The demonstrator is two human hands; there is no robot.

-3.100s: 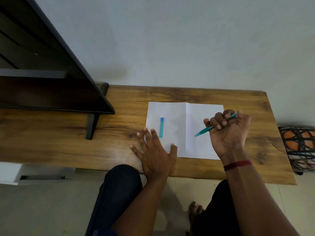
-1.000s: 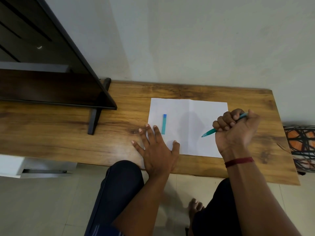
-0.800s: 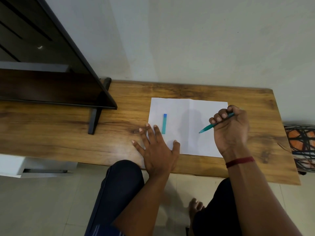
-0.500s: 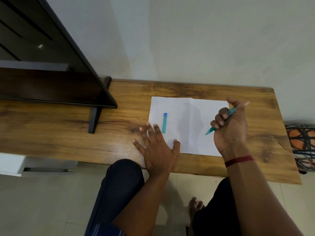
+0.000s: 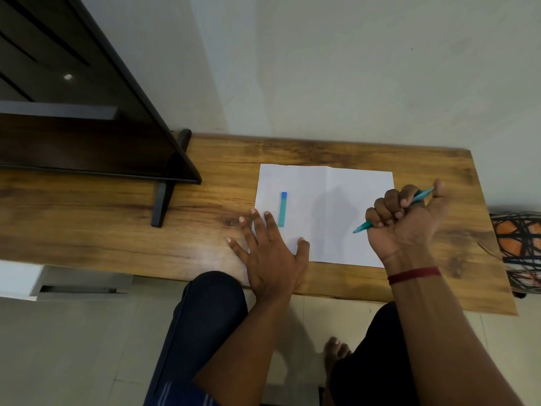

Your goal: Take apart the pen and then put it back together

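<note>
Gripping the pen (image 5: 362, 227) in a fist, the right hand (image 5: 407, 224) sits at the right edge of the paper (image 5: 336, 194). Its fingers hide most of the barrel, so only the tip and back end show. The left hand (image 5: 269, 256) lies flat, fingers spread, across the table (image 5: 205, 230) and the paper's corner. The cap (image 5: 282, 208) lies on the paper, just beyond those fingertips. Any print on the pen is too small to read.

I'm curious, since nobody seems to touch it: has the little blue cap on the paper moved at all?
No. The cap lies at the same spot as before, near the left edge of the paper.
</note>
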